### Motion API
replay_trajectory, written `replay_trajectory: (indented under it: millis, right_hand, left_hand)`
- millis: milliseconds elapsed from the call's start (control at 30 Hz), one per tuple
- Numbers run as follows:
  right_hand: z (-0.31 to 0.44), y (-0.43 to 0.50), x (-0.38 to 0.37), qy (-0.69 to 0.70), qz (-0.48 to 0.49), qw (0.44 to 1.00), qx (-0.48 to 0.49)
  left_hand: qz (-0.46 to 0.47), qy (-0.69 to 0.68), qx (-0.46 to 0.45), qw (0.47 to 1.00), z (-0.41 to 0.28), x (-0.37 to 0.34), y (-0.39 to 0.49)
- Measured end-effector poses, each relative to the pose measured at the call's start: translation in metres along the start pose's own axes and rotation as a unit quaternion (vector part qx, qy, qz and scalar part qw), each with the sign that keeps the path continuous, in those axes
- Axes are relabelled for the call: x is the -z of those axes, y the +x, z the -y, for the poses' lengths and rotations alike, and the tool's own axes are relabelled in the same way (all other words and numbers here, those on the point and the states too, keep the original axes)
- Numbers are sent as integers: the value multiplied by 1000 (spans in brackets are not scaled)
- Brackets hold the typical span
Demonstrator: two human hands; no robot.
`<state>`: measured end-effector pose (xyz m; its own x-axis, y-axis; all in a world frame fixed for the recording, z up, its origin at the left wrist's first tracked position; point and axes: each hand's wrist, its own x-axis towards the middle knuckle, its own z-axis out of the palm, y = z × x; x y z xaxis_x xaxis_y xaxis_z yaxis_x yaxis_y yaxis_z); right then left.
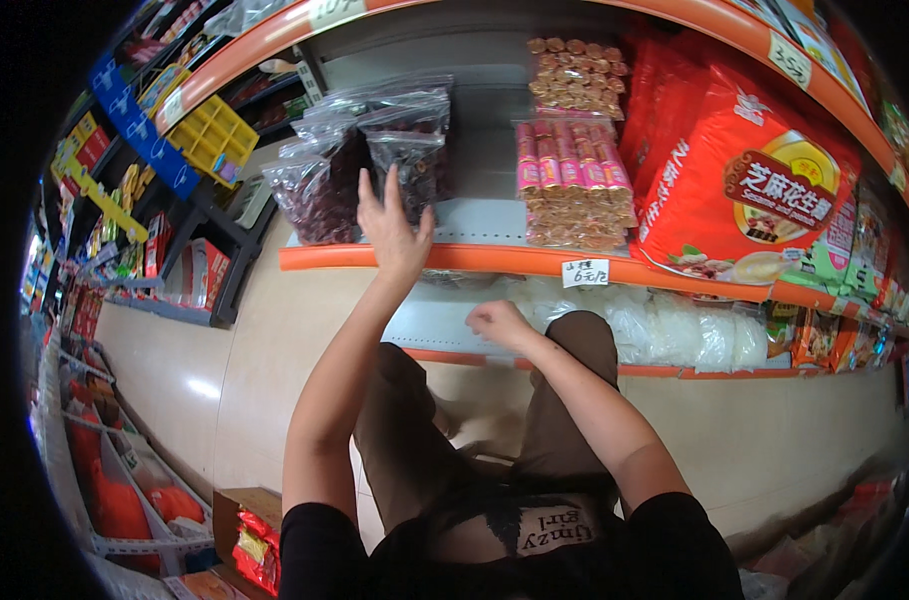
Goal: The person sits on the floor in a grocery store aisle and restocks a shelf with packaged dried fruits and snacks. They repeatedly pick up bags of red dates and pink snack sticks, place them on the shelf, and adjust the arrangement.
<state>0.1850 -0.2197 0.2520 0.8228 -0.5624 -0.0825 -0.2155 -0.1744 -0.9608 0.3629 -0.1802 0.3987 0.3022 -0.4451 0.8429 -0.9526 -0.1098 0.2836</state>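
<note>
My left hand (394, 226) is raised with fingers spread, in front of a zip-top plastic bag of dark dried food (405, 169) on the shelf. Whether the fingertips touch that bag I cannot tell. Beside it stand more clear bags of dark reddish dried fruit (312, 199). My right hand (499, 324) hovers above my knee, before the bottom shelf, its fingers loosely curled with nothing visible in them. Packs of pink-and-gold wrapped rolls (570, 161) are stacked further right on the same shelf.
Large red bags of sesame peanut powder (754, 180) fill the shelf's right side. An orange shelf edge (492, 257) carries a handwritten price tag (585, 272). White plastic-wrapped packs (664, 326) line the bottom shelf. A cardboard box (233, 501) of red packets sits on the left.
</note>
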Motion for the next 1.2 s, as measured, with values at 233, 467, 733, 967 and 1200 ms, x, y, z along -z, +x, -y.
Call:
replay_trajectory:
  millis: [233,467,733,967,1200]
  right_hand:
    - [-2,-3,4,-49,-27,998,12]
    - [-7,-4,-3,-78,-18,997,11]
    - [-18,4,-4,-146,-16,988,56]
    - [-11,-6,6,-182,-17,982,46]
    - [-17,-3,-1,-205,11,977,58]
  left_hand:
    - [158,-167,-129,965,-7,40,-74]
    - [180,-197,131,955,6,56,-134]
    - [217,-149,74,962,3,46,-143]
    - [361,-107,26,926,-15,40,-131]
    - [346,-149,-31,926,5,36,-144]
